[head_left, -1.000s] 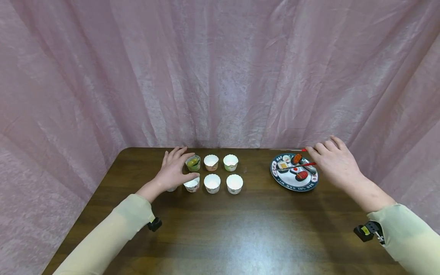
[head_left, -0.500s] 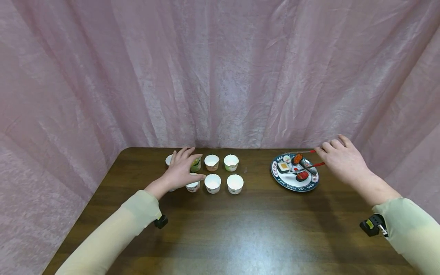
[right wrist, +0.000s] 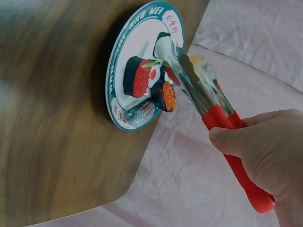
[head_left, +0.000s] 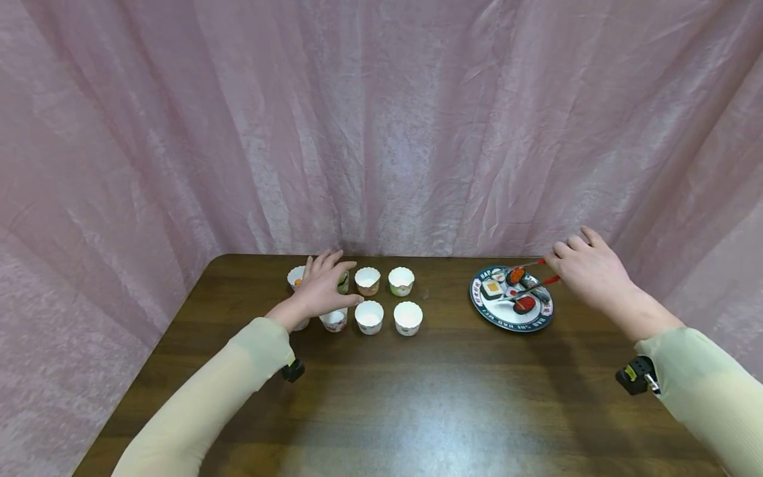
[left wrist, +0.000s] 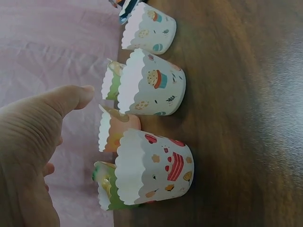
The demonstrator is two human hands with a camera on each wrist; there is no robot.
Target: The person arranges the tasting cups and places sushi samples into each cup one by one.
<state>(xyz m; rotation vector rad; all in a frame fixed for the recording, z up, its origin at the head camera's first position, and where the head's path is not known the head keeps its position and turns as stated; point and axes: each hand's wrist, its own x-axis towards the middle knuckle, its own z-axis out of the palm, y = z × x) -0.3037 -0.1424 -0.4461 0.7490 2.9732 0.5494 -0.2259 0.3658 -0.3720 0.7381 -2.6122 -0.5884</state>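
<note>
My right hand [head_left: 590,275] grips a pair of tongs [right wrist: 225,127] by the red handles, over the right of the table. The metal tong arms stand apart above an oval plate [head_left: 515,326] of sushi pieces: a square piece with yellow [head_left: 491,289], an orange-topped one [head_left: 515,275] and a red-topped one [head_left: 524,305], among others. Whether the tips touch a piece, I cannot tell. My left hand [head_left: 318,291] hovers over the paper cups at left, thumb and fingers spread, holding nothing. It partly hides a green cup [left wrist: 109,189] and a white cup [head_left: 334,320].
Several scalloped paper baking cups stand in two rows, such as the front right cup [head_left: 408,319]. An orange bit shows in the back left cup [head_left: 295,275], and something green in the green cup. A pink curtain [head_left: 381,132] hangs behind the wooden table [head_left: 417,397].
My left hand has shifted right over the cups, uncovering the back left cup. The right hand has moved right and slightly up, and the tong arms have come closer together over the plate.
</note>
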